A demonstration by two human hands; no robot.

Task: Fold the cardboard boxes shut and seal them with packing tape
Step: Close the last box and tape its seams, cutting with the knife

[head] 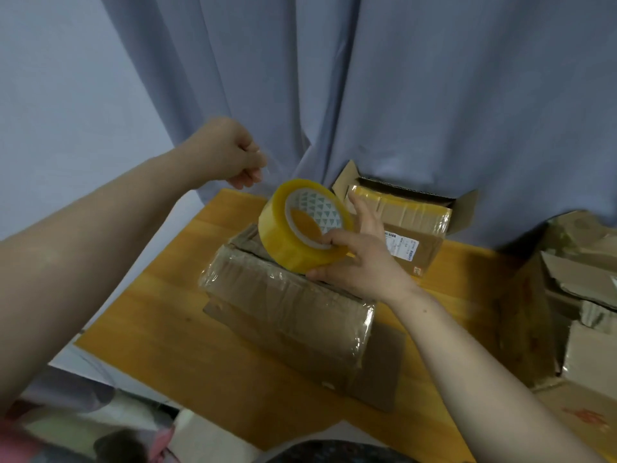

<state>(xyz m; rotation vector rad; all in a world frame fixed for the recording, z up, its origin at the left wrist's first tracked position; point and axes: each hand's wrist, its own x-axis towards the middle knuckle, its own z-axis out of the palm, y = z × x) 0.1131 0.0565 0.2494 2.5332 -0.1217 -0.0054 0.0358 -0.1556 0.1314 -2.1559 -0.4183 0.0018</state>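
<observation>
Yellow packing tape roll [300, 228] gripped in right hand [364, 262] over the cardboard box [287, 312], pinches clear tape end [264, 163] in left hand [230, 152] at ten o'clock, likely freeing sealing length.

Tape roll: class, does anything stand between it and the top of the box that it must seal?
Nothing visible does. The right hand holds the tape roll at the far top edge of the box; the left hand, raised to the left, seems to pinch the clear tape end.
</observation>
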